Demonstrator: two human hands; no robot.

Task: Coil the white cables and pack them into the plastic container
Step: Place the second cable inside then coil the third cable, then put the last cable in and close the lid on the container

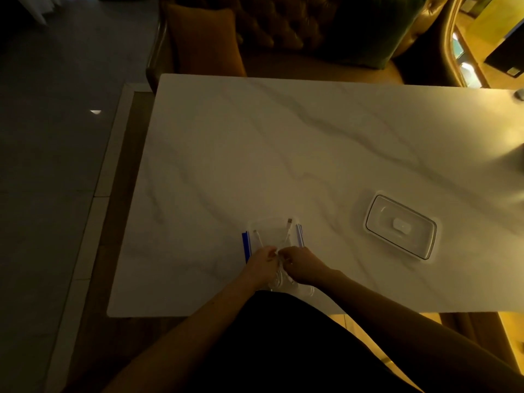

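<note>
White cables (288, 228) are held bunched between two hands over a clear plastic container (266, 222) with blue side clips, which stands at the near edge of a marble table (283, 137); two plug ends are seen poking out beyond the knuckles, over the container's far half. The left hand (262, 263) and the right hand (300, 265) are set close together, knuckles almost touching, fingers curled and apparently pinched on the cord; the exact grip cannot be made out in the dim light. The cables are judged to be light, thin and limp, yet springy enough that a coil would loosen if released; they are best taken by the cord itself, with a loop pinched where strands cross and the stiffer plug ends left free. More cord appears to lie looped under the wrists, at the container's near side, though this is blurred. A clear lid (399, 226) is laid flat well apart to the right.
</note>
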